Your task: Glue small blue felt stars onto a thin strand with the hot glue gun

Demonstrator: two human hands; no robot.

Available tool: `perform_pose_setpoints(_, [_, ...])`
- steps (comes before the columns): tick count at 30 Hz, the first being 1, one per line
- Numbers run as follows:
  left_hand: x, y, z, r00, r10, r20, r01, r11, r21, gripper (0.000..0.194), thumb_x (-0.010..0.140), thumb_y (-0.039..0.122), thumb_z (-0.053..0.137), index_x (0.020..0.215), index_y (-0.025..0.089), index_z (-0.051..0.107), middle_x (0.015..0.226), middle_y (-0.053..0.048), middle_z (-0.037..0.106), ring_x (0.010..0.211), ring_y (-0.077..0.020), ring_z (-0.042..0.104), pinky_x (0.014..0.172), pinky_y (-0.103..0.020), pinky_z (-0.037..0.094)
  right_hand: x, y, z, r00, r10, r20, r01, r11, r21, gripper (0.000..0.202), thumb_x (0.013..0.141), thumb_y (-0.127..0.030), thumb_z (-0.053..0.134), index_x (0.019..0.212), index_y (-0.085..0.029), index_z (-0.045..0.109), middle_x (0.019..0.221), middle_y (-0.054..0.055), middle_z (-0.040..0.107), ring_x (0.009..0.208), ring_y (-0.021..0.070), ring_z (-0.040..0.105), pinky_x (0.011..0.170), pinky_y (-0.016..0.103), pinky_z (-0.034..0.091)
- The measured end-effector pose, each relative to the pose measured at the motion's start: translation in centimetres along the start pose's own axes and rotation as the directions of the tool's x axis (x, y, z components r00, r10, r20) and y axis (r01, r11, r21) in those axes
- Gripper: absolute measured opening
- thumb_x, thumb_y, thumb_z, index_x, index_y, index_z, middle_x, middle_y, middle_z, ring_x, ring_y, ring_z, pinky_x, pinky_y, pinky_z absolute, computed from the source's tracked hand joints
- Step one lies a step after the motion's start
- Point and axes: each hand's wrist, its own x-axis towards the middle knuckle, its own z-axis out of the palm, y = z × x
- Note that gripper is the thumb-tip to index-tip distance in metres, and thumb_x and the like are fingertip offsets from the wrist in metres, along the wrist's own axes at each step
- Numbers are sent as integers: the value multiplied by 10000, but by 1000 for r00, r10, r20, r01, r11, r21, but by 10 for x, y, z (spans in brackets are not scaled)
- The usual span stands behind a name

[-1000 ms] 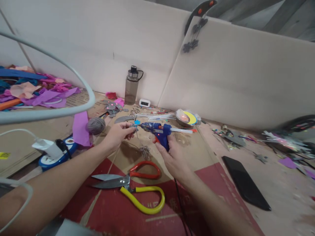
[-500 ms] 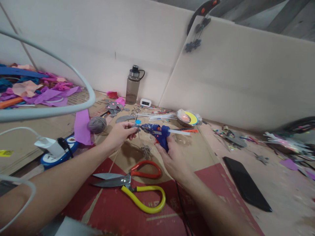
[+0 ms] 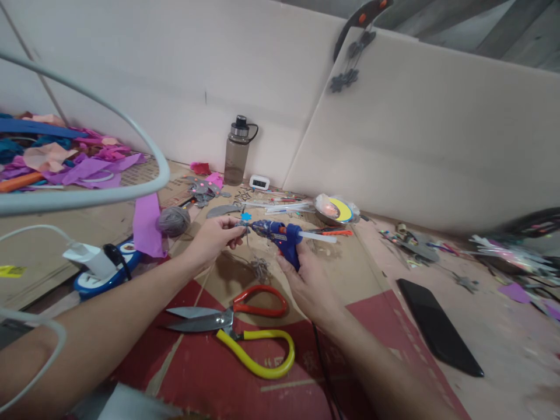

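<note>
My right hand [image 3: 306, 277] is wrapped round the handle of a blue glue gun [image 3: 280, 236], with a pale glue stick [image 3: 320, 237] sticking out of its back end. The gun's nozzle points left at a small grey piece [image 3: 242, 225] pinched between the thumb and fingers of my left hand [image 3: 222, 234]. A strand hangs from that piece toward a grey yarn tangle [image 3: 259, 269] on the cardboard. Just behind the fingertips lies a small blue shape [image 3: 245, 216]. Nearer me rest open scissors [image 3: 227, 321] with one red and one yellow handle.
A bottle [image 3: 236, 154] and a white timer [image 3: 259, 182] stand at the back. Grey yarn ball [image 3: 174, 221] and power strip [image 3: 105, 274] are left; a black phone [image 3: 437, 326] lies right. A pale cable [image 3: 153, 146] loops across the upper left.
The glue stick's back end sits slightly nearer the gun than before. Both hands keep nearly the same place and grip.
</note>
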Motion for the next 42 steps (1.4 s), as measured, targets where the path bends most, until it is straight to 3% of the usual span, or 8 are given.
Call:
perform_pose_setpoints(10, [0, 0, 1, 1000, -6, -7, 6, 1000, -3, 201, 702, 300, 733, 727, 134, 623, 526, 16, 571, 445, -66, 465, 448, -191, 340, 0, -4, 0, 1000, -8, 21, 9, 999, -38, 366, 930, -326, 448, 1268, -188, 477, 1235, 130, 616, 1110, 253, 591, 942, 410, 469])
perform_pose_setpoints(17, [-1, 3, 1, 999, 23, -34, -21, 998, 60, 198, 711, 315, 718, 714, 140, 624, 525, 9, 580, 444, -77, 484, 451, -199, 363, -1, -8, 0, 999, -41, 22, 44, 984, -174, 322, 928, -307, 431, 1201, -167, 533, 1138, 151, 650, 1046, 283, 615, 903, 449, 492])
perform_pose_setpoints(25, [-1, 3, -2, 990, 102, -94, -76, 966, 247, 215, 699, 342, 721, 770, 149, 659, 544, 1, 604, 456, -100, 522, 443, -202, 388, -6, -7, 4, 954, -274, 120, 300, 874, -383, 498, 831, -133, 457, 1329, -169, 465, 1159, 166, 607, 1075, 298, 562, 918, 486, 482])
perform_pose_setpoints(28, [3, 3, -3, 992, 36, -118, -25, 996, 86, 235, 677, 330, 743, 765, 137, 641, 548, 1, 601, 458, -88, 511, 449, -198, 388, -3, -5, 0, 978, -206, 40, 207, 914, -350, 433, 842, -168, 464, 1272, -172, 518, 1111, 161, 624, 1021, 291, 581, 885, 472, 489])
perform_pose_setpoints(32, [5, 2, -3, 995, -62, -83, 50, 990, -134, 260, 643, 309, 779, 745, 132, 617, 576, -3, 611, 489, -76, 537, 475, -183, 400, 12, 16, -6, 988, 112, -105, -120, 990, -76, 307, 856, -338, 510, 1111, -179, 572, 885, 89, 672, 776, 231, 617, 709, 385, 514])
perform_pose_setpoints(36, [3, 4, -1, 997, -70, -40, 62, 982, -180, 296, 630, 319, 799, 776, 134, 620, 649, -15, 637, 572, -94, 600, 516, -187, 434, 25, 47, -15, 924, 382, 25, -379, 904, 198, 231, 819, -373, 514, 919, -180, 590, 662, -1, 614, 502, 143, 510, 488, 271, 430])
perform_pose_setpoints(38, [2, 7, -1, 998, -51, -38, 46, 989, -139, 302, 638, 336, 793, 789, 135, 625, 635, -6, 621, 542, -87, 578, 461, -175, 382, 27, 56, -23, 911, 409, 57, -413, 905, 106, 189, 814, -360, 520, 806, -185, 588, 628, 3, 608, 497, 141, 518, 492, 264, 417])
perform_pose_setpoints(42, [-1, 13, -1, 998, 22, -64, -24, 999, -35, 273, 666, 346, 762, 788, 140, 631, 569, 33, 545, 454, -56, 456, 392, -179, 236, 22, 47, -43, 966, 207, -154, -248, 911, -329, 262, 773, -366, 631, 585, -208, 540, 609, 80, 606, 709, 228, 618, 693, 352, 459])
